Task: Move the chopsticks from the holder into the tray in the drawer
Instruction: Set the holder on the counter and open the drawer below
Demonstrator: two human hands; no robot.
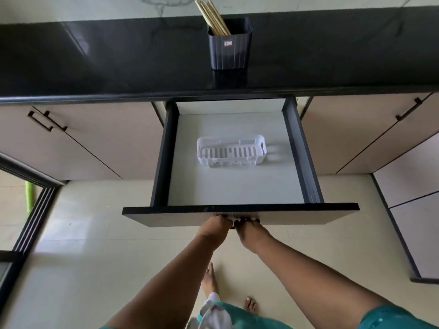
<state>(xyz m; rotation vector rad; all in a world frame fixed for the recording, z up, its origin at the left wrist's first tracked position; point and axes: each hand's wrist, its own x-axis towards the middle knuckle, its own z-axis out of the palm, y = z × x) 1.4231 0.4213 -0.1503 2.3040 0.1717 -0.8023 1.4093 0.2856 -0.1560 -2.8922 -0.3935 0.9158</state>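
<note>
I see both arms stretched forward and down, my left hand (215, 225) and right hand (249, 230) side by side under the front panel of the open drawer (240, 212), fingers curled beneath its lower edge, gripping it. The pale wooden chopsticks (212, 17) lean leftward out of the dark ribbed holder (229, 47) near the countertop's (95, 55) front edge. The white slotted tray (231, 150) lies mid-drawer, nearer the back wall.

White tray (231, 151), dark striped holder (229, 47), tan chopsticks (212, 18).
</note>
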